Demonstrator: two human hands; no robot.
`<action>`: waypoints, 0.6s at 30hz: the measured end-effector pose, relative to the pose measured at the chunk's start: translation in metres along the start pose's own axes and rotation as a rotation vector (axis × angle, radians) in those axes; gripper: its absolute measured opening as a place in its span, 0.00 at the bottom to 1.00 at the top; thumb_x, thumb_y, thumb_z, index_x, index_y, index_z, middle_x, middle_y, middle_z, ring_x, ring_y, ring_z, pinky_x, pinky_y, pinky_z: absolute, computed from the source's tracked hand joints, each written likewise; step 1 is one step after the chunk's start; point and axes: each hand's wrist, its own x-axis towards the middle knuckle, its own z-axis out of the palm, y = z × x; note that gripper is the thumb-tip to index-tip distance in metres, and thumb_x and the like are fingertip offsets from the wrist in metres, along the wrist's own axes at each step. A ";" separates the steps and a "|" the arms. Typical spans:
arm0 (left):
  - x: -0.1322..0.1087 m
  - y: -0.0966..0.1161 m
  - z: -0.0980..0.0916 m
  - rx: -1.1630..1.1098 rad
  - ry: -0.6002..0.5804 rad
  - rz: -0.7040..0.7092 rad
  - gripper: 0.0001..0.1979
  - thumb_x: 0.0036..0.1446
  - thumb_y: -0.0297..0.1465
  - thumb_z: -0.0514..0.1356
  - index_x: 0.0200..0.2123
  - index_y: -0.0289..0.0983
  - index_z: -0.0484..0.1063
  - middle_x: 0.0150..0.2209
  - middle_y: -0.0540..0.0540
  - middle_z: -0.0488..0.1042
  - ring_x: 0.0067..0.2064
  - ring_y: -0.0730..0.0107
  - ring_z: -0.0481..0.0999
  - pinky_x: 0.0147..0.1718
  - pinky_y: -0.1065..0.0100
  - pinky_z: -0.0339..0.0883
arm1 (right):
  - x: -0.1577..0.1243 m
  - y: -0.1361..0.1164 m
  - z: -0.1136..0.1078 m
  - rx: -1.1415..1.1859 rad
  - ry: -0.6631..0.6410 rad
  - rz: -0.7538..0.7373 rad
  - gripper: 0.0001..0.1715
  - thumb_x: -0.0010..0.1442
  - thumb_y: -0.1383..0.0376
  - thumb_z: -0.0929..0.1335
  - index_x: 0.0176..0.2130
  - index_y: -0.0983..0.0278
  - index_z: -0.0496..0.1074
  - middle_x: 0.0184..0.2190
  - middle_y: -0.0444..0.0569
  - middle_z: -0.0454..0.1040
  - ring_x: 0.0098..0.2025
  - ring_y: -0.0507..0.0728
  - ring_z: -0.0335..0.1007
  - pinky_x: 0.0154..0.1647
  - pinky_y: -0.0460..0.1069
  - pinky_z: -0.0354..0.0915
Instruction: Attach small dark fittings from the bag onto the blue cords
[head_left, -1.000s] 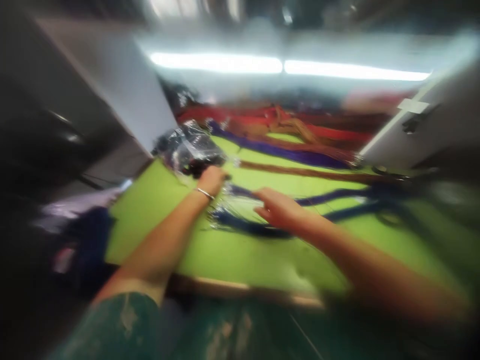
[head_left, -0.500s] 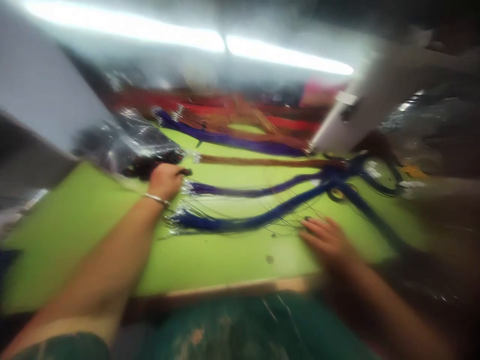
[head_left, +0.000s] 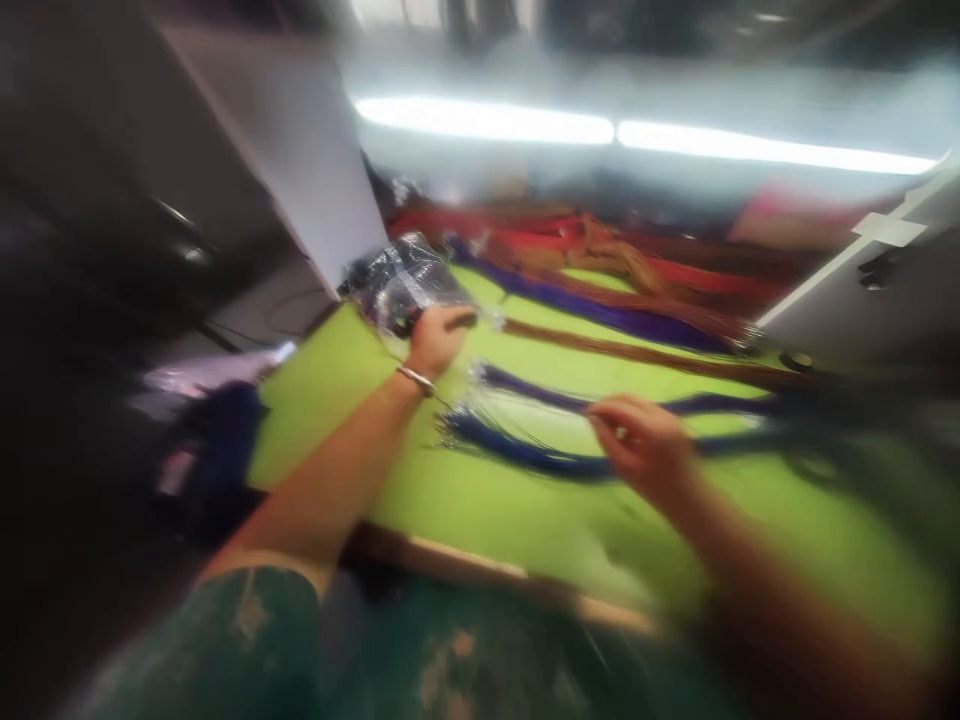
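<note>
The picture is smeared by motion. My left hand [head_left: 437, 338], with a thin bracelet at the wrist, is closed at the edge of a clear plastic bag of dark cords [head_left: 401, 283] on the green table [head_left: 480, 500]. My right hand [head_left: 645, 445] hovers over a bundle of dark blue cords [head_left: 525, 452] lying across the table; its fingers look pinched together, but the blur hides what is in them. A second blue-purple bundle [head_left: 570, 400] lies just behind.
Further back lie a brown cord bundle [head_left: 660, 358], a purple one [head_left: 592, 310] and red and orange ones [head_left: 600, 240]. A white panel [head_left: 300, 170] stands at the left and a pale slanted board [head_left: 870, 290] at the right. A wooden table edge [head_left: 465, 570] runs near me.
My right hand has come back left from the table's right part to the blue cord bundle. My left hand has stayed at the plastic bag. The camera has swung.
</note>
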 end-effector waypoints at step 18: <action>-0.077 0.044 -0.001 -0.901 -0.307 -0.697 0.14 0.43 0.21 0.63 0.37 0.32 0.76 0.33 0.44 0.76 0.32 0.71 0.76 0.33 0.70 0.70 | -0.125 -0.007 -0.026 -0.312 -0.425 -0.172 0.18 0.58 0.69 0.62 0.47 0.57 0.71 0.50 0.50 0.71 0.57 0.59 0.61 0.59 0.62 0.54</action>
